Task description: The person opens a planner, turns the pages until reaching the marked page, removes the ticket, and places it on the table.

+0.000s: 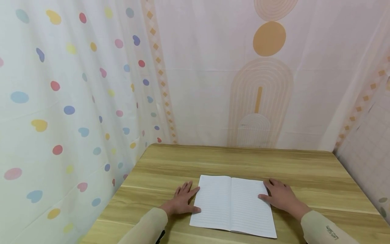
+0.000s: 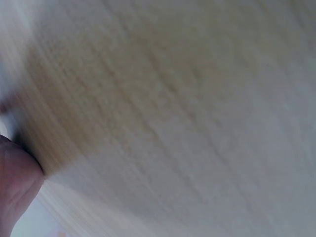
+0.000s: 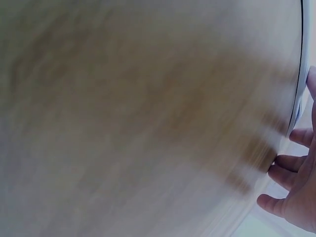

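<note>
An open notebook (image 1: 213, 203) with blank lined pages lies flat on the wooden table. At its left edge rests my left hand (image 1: 181, 201), fingers spread, with the thumb and a finger touching the page edge. My right hand (image 1: 281, 196) lies at the right edge, its thumb on the page and its fingers near the upper right corner. In the left wrist view only part of the left hand (image 2: 19, 182) shows at the lower left. The right wrist view shows the right hand (image 3: 298, 192) with fingers extended against the table surface.
The wooden table (image 1: 243, 162) reaches back to a pale curtain (image 1: 201, 101) with arch and circle patterns. A curtain with coloured dots (image 1: 76, 135) hangs along the left side, and patterned cloth (image 1: 371, 135) hangs on the right.
</note>
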Demonstrator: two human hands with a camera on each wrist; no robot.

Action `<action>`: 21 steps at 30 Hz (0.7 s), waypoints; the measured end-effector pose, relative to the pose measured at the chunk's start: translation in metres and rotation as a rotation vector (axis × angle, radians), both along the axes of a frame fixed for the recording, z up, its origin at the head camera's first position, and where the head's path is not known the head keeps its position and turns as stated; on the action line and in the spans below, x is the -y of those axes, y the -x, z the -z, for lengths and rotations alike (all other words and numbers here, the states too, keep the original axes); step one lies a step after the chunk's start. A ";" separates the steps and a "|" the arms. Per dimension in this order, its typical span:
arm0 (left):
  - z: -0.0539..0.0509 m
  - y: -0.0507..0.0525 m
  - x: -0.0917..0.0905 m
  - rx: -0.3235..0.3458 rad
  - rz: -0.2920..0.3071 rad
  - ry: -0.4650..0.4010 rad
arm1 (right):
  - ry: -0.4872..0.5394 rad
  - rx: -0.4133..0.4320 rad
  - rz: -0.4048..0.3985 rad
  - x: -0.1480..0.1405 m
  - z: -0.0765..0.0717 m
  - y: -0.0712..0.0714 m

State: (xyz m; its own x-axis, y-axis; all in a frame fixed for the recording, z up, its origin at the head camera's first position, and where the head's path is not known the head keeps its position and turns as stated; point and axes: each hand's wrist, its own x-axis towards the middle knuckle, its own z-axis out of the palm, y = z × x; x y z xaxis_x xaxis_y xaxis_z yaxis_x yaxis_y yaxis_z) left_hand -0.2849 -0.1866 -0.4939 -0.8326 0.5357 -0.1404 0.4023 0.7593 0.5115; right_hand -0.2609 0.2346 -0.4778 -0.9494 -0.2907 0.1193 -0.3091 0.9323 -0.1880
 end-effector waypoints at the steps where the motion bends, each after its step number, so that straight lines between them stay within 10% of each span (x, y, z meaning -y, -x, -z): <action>1: 0.000 0.000 0.000 0.003 0.000 -0.003 | 0.000 0.000 0.001 0.000 -0.001 0.000; 12: 0.000 0.001 0.000 0.008 0.001 -0.010 | 0.053 -0.023 -0.018 0.003 -0.001 -0.001; 21: -0.001 0.000 0.000 0.003 0.003 -0.010 | 0.288 -0.039 -0.020 0.012 -0.001 0.003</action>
State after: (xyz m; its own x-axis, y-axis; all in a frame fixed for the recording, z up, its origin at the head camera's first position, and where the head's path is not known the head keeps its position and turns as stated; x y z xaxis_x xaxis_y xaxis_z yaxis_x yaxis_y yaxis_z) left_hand -0.2852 -0.1862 -0.4928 -0.8304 0.5398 -0.1378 0.4030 0.7529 0.5203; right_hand -0.2639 0.2229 -0.4772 -0.9368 -0.2586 0.2357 -0.3393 0.8358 -0.4316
